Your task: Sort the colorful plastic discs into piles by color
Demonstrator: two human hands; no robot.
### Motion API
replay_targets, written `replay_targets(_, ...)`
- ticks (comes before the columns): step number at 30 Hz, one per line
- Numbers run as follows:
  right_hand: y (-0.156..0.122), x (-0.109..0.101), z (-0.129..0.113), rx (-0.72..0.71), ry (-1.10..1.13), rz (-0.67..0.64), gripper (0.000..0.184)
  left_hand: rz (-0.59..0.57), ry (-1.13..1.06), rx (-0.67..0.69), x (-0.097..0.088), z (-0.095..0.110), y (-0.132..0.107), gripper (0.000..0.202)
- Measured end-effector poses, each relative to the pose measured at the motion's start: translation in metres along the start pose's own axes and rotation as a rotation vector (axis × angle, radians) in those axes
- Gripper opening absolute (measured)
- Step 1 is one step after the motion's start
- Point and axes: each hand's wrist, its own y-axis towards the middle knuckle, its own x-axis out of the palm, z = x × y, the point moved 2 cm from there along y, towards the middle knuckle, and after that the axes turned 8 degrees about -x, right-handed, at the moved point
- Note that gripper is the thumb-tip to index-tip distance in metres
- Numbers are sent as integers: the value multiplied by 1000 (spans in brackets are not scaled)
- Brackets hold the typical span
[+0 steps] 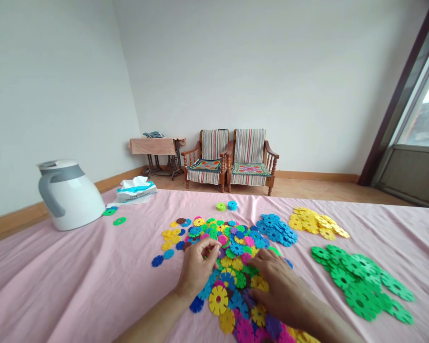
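Observation:
A mixed heap of flower-shaped plastic discs (236, 248) in many colours lies on the pink cloth (128, 276). My left hand (199, 263) is over the heap's left part, its thumb and fingertips pinched together beside a pink disc (222, 239). Whether something small is between them I cannot make out. On the heap's right side rests my right hand (277, 278), palm down, with thumb and fingers apart and touching discs. Just beyond it are a blue pile (277, 228), a yellow pile (312, 221) and a green pile (361, 281), each of one colour.
A white and grey jug (73, 200) stands at the left, with green discs (119, 221) beside it. Behind is a tissue pack (136, 189). Small green and blue disc stacks (232, 205) sit near the far edge. Two wooden chairs (250, 166) stand beyond the cloth.

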Motion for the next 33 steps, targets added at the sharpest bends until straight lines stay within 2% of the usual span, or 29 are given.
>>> replay_targets(7, 6, -1, 0, 43, -34, -16, 29, 10, -15, -7, 1, -1, 0, 24)
replay_targets(14, 11, 14, 14, 43, 130, 136, 16, -2, -3, -10, 0, 1, 0, 24)
replay_targets(17, 13, 11, 17, 39, 223, 209, 6, -6, -10, -14, 1, 0, 0, 23)
replay_targets(20, 14, -4, 27, 46, 213, 274, 9, -7, -13, -24, 1, -1, 1, 24)
replay_targets(23, 10, -29, 53, 109, 81, 312, 13, -12, -15, -31, 1, 0, 1, 25)
replay_targets(25, 3, -49, 78, 218, -130, 323, 15, -14, -18, -35, 1, 0, 0, 25)
replay_targets(29, -24, -85, 122, 508, -543, 239, 21, -11, -13, -23, 1, -1, 1, 23)
replay_targets(33, -49, -104, 149, 669, -570, 173, 23, -11, 0, -14, 1, -5, 1, 22)
